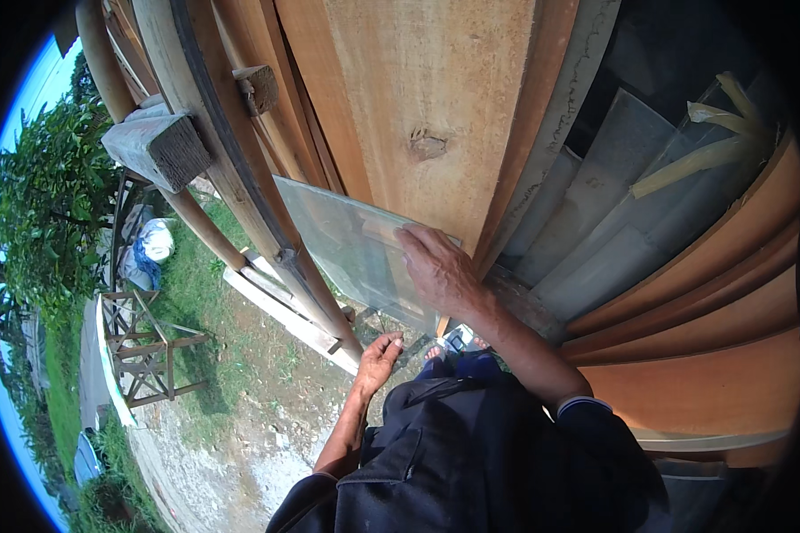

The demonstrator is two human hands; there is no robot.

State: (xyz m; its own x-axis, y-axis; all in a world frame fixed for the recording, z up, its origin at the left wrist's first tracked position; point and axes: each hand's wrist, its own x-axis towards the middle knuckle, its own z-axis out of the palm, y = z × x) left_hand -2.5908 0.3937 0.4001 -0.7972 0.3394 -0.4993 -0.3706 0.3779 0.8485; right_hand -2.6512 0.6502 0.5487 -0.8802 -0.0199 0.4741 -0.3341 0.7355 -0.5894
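Note:
A clear glass pane (351, 244) stands on edge in front of a wide wooden board (427, 107). My right hand (440, 266) is closed over the pane's near upper edge, its fingertips on the glass. Below and left of it, my left hand (380, 355) hangs low with curled fingers and the thumb pressed in, apart from the pane as far as I can see. Whether a small thing sits in its fingers I cannot make out.
Bamboo poles (231, 169) with a squared timber end (156, 151) rise on the left. More glass sheets (609, 169) and curved-looking wooden boards (684, 382) lean at the right. A wooden trestle (147, 346) stands on the grass beyond; white planks (284, 311) lie by the poles.

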